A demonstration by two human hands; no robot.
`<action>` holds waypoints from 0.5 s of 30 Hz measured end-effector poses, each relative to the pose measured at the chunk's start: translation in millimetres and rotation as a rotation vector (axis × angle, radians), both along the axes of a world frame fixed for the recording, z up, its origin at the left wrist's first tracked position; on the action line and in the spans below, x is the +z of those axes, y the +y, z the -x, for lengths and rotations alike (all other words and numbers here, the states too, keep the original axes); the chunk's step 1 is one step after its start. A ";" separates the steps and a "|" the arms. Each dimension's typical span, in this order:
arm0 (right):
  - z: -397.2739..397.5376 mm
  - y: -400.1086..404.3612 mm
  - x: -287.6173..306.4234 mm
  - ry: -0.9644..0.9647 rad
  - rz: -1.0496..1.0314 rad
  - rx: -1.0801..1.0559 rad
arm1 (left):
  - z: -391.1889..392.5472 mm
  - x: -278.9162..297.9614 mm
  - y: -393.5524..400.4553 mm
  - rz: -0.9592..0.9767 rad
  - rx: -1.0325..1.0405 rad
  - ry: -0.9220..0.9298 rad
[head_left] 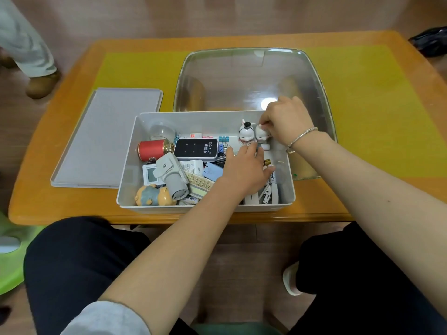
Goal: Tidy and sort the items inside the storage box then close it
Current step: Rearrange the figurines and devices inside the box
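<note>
The white storage box point(128, 165) stands at the table's near edge, full of mixed items. Its grey lid point(104, 139) lies flat to the left of it. Inside are a red cylinder point(151, 150), a black WiFi device point(196, 149), a grey holder point(170, 175), a pig figurine point(152, 195) and remote controls point(197, 180). Two white rabbit figurines point(246, 132) stand at the far right of the box. My right hand point(287, 122) pinches the right-hand rabbit point(261, 134). My left hand point(244, 170) lies palm-down over items in the box's middle right; what it grips is hidden.
A large clear plastic cover point(251, 68) lies upturned behind the box. The orange table point(60, 201) has a yellow mat point(135, 71). Another person's leg and shoe point(41, 83) stand at the far left. A dark bag point(430, 42) is at the far right.
</note>
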State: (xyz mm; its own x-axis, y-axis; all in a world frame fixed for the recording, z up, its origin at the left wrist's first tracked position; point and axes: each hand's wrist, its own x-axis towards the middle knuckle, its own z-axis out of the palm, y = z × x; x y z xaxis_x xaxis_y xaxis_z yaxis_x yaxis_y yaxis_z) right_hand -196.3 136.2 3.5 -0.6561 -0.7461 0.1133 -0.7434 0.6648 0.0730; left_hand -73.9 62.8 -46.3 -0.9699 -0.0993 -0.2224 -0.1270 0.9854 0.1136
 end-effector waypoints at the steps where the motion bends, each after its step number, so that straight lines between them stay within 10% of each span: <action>1: 0.4 1.0 0.2 -0.001 0.010 -0.004 | 0.0 0.1 -0.2 -0.005 0.000 -0.001; 15: -2.3 0.9 -2.9 0.024 0.053 -0.073 | 1.2 -0.6 -2.2 -0.055 0.017 0.070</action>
State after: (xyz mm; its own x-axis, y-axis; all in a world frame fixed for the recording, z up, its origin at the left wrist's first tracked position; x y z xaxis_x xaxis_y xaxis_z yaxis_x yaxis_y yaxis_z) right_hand -194.0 137.2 0.6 -0.7052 -0.6888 0.1680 -0.6913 0.7206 0.0531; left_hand -75.0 60.5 -46.8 -0.9815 -0.1055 -0.1596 -0.1336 0.9751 0.1768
